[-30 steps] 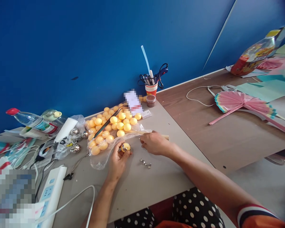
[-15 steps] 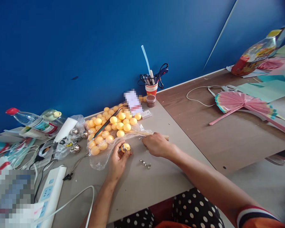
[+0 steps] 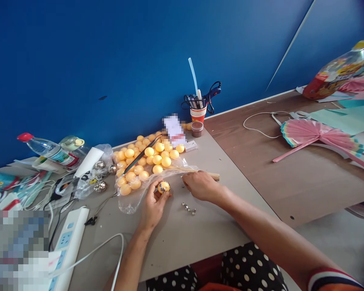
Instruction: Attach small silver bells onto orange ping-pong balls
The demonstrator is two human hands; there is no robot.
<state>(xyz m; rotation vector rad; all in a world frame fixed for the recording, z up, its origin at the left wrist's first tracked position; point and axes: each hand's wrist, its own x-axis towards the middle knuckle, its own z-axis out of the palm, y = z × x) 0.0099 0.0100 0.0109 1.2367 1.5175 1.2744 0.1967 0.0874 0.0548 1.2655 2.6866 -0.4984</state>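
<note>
Between the thumb and fingers of my left hand (image 3: 151, 208) is a yellow-orange ping-pong ball (image 3: 164, 186), partly covered with small silvery pieces. My right hand (image 3: 203, 186) rests low over the table to its right, fingers curled together; what they pinch, if anything, is hidden. Behind that hand lies a bundle of thin wooden sticks (image 3: 214, 176), its end showing past the knuckles. Several small silvery pieces (image 3: 189, 209) lie on the table in front of my hands. A clear plastic bag (image 3: 129, 205) of ping-pong balls (image 3: 143, 175) spreads just beyond the left hand, with dark tweezers (image 3: 141, 154) on top.
A white power strip (image 3: 69, 242) and cables lie at left. Behind them are a red-capped bottle (image 3: 59, 155) and silvery balls (image 3: 100, 186). A paper cup of tools (image 3: 198, 114) and a small lidded tub (image 3: 197, 129) stand by the blue wall. A pink paper fan (image 3: 315, 135) lies right.
The view has turned slightly left, so everything appears shifted right. Both hands keep nearly the same positions, and the ball stays in the left hand.
</note>
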